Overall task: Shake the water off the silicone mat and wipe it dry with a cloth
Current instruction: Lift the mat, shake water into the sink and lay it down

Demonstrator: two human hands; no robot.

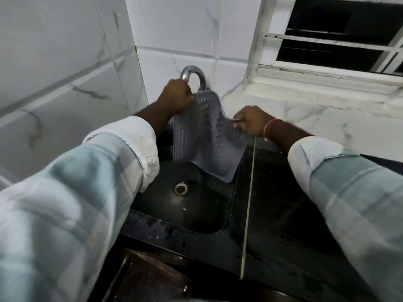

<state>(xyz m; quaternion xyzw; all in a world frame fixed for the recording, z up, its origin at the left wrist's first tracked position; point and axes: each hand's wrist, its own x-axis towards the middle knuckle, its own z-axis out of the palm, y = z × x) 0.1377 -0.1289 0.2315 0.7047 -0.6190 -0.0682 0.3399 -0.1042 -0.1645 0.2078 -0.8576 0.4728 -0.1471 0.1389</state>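
Observation:
A grey ribbed silicone mat (205,136) hangs over the black sink (202,216), bent and sagging between my hands. My left hand (176,95) grips its upper left corner, just in front of the tap. Lower down, my right hand (250,120) pinches the mat's right edge over the sink's right rim. The mat's bottom edge dangles inside the basin, above the drain (180,188). No cloth is in view.
A curved chrome tap (194,73) rises from the back wall behind my left hand. Black counter (287,214) runs to the right of the sink. White marbled tiles cover the walls, and a barred window (340,33) sits at the upper right.

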